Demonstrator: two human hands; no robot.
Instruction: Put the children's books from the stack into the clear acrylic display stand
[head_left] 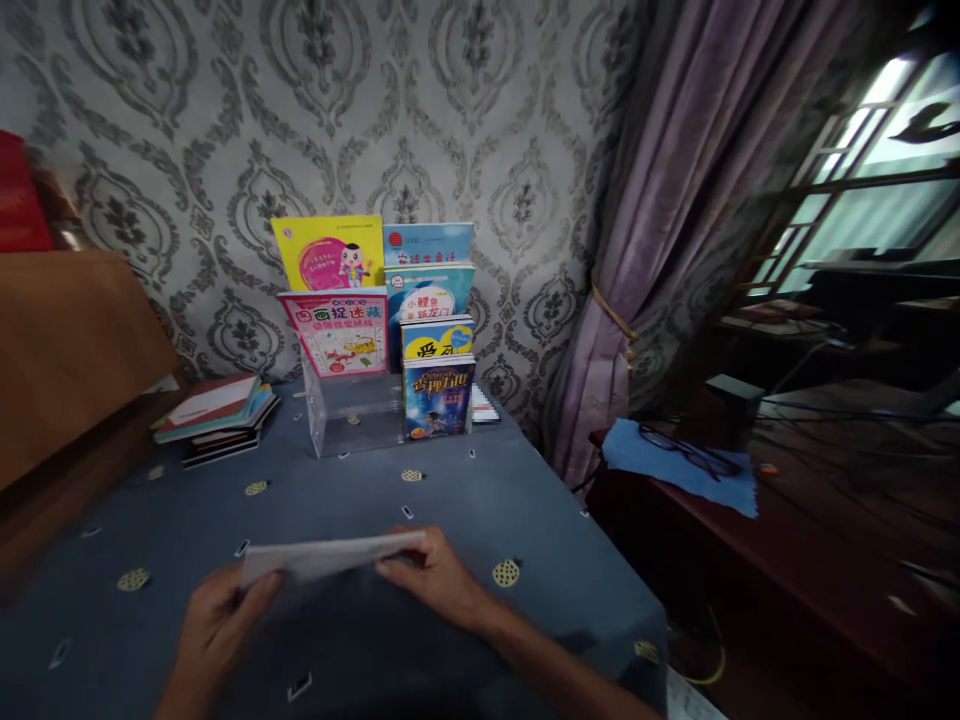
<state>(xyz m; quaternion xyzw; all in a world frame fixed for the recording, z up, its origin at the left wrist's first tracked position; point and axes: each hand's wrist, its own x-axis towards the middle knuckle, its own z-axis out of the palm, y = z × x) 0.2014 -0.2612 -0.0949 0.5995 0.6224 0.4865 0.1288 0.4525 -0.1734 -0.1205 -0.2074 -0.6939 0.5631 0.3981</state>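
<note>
A thin whitish flat item [330,556], seen almost edge-on and slightly blurred, is held level above the table; whether it is a booklet or folded paper I cannot tell. Its left end is gripped by my left hand [221,615], thumb on top. My right hand [439,580] pinches the other end between thumb and fingers. Beyond both hands stands a clear acrylic book rack [352,420]. A pink book [341,335] and a yellow book [330,255] lean in its left column. On the right are a dark blue book [439,397], a yellow-and-blue book [435,342] and light blue books [431,290].
A patterned blue cloth covers the table [375,500]. Stacked books [221,415] lie at the back left beside a brown wooden box [75,350]. Right of the table, glasses [690,450] rest on a blue cloth [675,465] near a tied purple curtain [607,350].
</note>
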